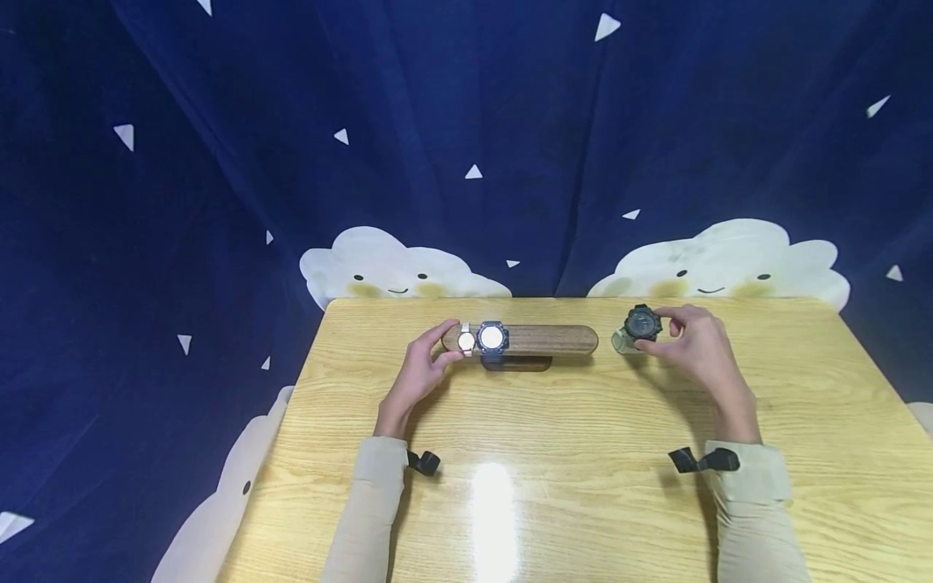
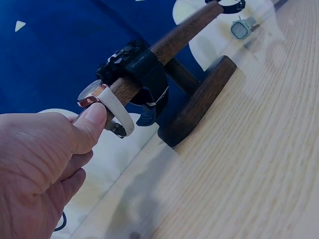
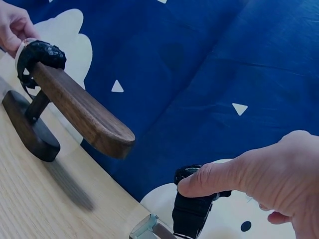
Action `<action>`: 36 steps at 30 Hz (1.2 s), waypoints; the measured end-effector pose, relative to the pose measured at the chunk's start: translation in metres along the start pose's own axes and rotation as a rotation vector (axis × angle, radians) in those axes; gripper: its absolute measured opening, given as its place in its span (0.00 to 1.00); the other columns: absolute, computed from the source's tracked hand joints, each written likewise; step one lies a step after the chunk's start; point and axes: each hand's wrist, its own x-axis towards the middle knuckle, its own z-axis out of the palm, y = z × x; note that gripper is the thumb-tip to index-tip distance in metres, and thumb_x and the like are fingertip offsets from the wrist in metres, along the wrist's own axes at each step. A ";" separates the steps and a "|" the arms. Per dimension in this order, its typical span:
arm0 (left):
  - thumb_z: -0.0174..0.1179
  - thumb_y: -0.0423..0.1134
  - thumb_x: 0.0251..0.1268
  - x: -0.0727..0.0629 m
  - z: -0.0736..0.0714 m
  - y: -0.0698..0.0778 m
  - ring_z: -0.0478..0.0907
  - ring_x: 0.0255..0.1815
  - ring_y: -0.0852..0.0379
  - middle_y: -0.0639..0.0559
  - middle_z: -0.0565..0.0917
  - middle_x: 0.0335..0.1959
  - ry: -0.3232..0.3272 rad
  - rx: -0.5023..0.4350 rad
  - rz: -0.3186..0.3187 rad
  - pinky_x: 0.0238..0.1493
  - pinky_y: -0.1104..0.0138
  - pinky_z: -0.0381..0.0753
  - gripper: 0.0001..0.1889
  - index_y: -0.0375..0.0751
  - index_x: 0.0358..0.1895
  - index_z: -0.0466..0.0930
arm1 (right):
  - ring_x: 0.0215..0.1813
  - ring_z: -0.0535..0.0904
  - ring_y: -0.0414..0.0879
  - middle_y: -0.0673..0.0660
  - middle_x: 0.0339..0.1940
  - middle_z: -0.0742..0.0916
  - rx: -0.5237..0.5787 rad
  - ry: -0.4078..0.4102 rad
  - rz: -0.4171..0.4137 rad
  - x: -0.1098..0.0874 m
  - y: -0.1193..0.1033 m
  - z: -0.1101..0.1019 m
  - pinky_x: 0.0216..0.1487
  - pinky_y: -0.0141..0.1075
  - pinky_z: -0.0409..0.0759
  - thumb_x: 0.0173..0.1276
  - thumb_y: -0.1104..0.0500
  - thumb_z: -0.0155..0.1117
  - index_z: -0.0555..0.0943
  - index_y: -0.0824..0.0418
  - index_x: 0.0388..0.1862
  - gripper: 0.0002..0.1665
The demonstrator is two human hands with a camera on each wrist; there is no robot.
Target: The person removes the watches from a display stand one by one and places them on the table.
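A wooden watch stand (image 1: 554, 340) stands near the back of the table. On its bar sit a white-strapped watch (image 2: 117, 107) with a rose-gold case and, beside it, a black watch (image 2: 144, 69) with a chunky case. My left hand (image 1: 419, 368) grips the left end of the bar, thumb close against the white-strapped watch. To the right of the stand, my right hand (image 1: 696, 344) pinches a second black watch (image 1: 642, 322) between thumb and fingers, off the bar. Partly behind that watch, a pale green watch (image 1: 619, 342) rests on the table.
The light wood table (image 1: 583, 486) carries the stand's dark base (image 1: 516, 364). A dark blue curtain (image 1: 466, 105) with white triangles and smiling clouds hangs behind the table and along its left. Black straps (image 1: 703, 460) cross both sleeves near the wrists.
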 end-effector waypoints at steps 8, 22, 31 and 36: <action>0.69 0.34 0.66 0.000 0.000 0.000 0.71 0.75 0.41 0.39 0.77 0.71 -0.002 0.008 -0.009 0.78 0.51 0.68 0.33 0.37 0.74 0.72 | 0.32 0.68 0.51 0.57 0.28 0.77 -0.051 -0.004 0.024 -0.001 0.005 -0.002 0.31 0.40 0.62 0.47 0.54 0.90 0.86 0.68 0.55 0.37; 0.70 0.33 0.65 -0.001 0.000 0.000 0.71 0.75 0.41 0.39 0.77 0.72 0.000 0.012 -0.010 0.79 0.52 0.67 0.33 0.40 0.74 0.73 | 0.37 0.71 0.56 0.60 0.31 0.80 -0.128 -0.043 0.077 -0.006 0.014 -0.008 0.45 0.50 0.66 0.50 0.53 0.87 0.84 0.68 0.59 0.39; 0.70 0.32 0.64 0.000 0.000 -0.001 0.72 0.75 0.41 0.39 0.77 0.72 -0.006 -0.007 0.002 0.78 0.53 0.68 0.34 0.38 0.74 0.73 | 0.38 0.73 0.58 0.59 0.31 0.81 -0.156 -0.052 0.095 -0.006 0.017 -0.010 0.45 0.50 0.65 0.51 0.53 0.87 0.83 0.68 0.60 0.40; 0.70 0.32 0.65 0.001 0.000 -0.001 0.71 0.75 0.41 0.39 0.76 0.72 -0.006 -0.007 -0.003 0.78 0.52 0.68 0.34 0.37 0.74 0.72 | 0.39 0.74 0.60 0.59 0.30 0.82 -0.176 -0.047 0.109 -0.006 0.020 -0.010 0.44 0.52 0.66 0.50 0.54 0.87 0.83 0.68 0.60 0.39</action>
